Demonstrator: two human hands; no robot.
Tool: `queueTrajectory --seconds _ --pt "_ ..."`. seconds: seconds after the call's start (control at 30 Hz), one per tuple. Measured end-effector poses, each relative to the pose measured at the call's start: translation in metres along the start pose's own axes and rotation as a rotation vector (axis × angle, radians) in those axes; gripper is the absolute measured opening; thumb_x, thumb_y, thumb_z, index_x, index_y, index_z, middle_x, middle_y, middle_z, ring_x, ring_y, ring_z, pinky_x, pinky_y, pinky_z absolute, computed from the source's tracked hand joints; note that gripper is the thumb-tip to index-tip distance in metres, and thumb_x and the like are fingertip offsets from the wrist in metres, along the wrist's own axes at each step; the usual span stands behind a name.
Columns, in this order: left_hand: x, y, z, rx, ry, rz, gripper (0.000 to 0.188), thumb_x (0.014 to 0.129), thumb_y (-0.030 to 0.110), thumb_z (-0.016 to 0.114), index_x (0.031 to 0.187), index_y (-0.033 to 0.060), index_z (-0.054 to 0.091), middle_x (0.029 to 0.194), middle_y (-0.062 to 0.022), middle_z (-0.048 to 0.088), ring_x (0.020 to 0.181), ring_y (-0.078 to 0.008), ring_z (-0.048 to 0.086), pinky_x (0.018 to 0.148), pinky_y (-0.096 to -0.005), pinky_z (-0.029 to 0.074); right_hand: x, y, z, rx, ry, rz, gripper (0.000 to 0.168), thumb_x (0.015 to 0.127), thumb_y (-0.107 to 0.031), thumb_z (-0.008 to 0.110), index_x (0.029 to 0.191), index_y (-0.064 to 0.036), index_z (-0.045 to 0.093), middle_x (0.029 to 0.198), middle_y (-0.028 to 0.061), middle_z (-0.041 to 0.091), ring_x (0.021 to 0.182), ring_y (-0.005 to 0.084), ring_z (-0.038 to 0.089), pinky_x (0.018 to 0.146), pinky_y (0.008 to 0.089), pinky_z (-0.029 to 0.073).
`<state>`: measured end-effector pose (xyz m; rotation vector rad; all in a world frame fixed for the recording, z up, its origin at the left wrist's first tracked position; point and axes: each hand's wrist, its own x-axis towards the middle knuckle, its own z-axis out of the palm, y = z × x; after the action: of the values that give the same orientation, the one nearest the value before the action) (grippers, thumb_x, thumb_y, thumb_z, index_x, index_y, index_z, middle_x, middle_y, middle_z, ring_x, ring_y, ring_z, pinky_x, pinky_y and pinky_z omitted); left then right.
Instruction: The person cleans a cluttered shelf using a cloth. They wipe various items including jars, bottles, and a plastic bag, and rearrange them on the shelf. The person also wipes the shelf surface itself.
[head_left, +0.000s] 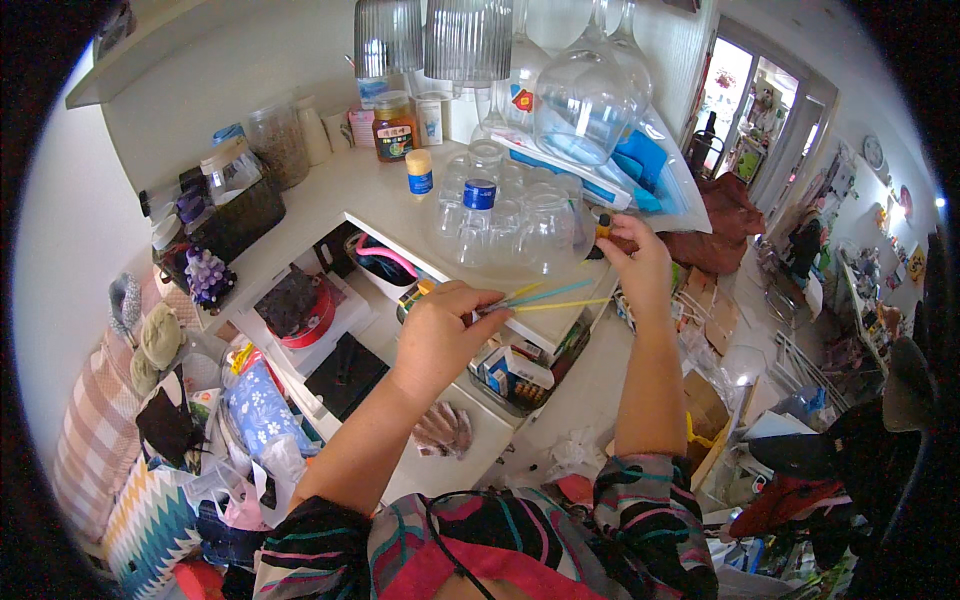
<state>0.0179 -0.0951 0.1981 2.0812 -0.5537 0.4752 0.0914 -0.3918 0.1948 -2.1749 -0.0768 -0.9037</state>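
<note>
Several thin sticks, blue and yellow (559, 304), are pinched between the thumb and fingers of my left hand (448, 334), above the front edge of the counter. My right hand (636, 251) holds a small amber bottle with a black cap (603, 226) at the right end of the counter. Between and beyond my hands, upturned clear glasses (544, 225) stand in a group, with a blue-lidded container (479, 194) among them. Beneath my left hand is an open drawer; a container of small boxes and batteries (521, 377) sits to its right.
Behind the glasses are a honey-coloured jar (394, 127), a yellow-capped bottle (419, 172) and large stemmed glasses (583, 105). A dark basket (240, 217) of jars stands left. The drawer holds a red round tin (309, 319). Bags and cartons (705, 405) crowd the floor at right.
</note>
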Motion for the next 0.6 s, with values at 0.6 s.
queueTrajectory --seconds 0.6 --pt "-0.003 -0.002 0.006 -0.113 0.042 -0.095 0.02 0.086 0.017 0.081 0.099 0.0023 0.078 0.087 -0.0126 0.072 0.073 -0.0223 0.068 0.067 -0.0342 0.053 -0.049 -0.065 -0.031 -0.078 -0.189 -0.468 0.028 0.076 -0.017 0.086 0.1 -0.008 0.076 0.097 0.0092 0.068 0.094 0.0324 0.065 0.084 0.043 0.051"
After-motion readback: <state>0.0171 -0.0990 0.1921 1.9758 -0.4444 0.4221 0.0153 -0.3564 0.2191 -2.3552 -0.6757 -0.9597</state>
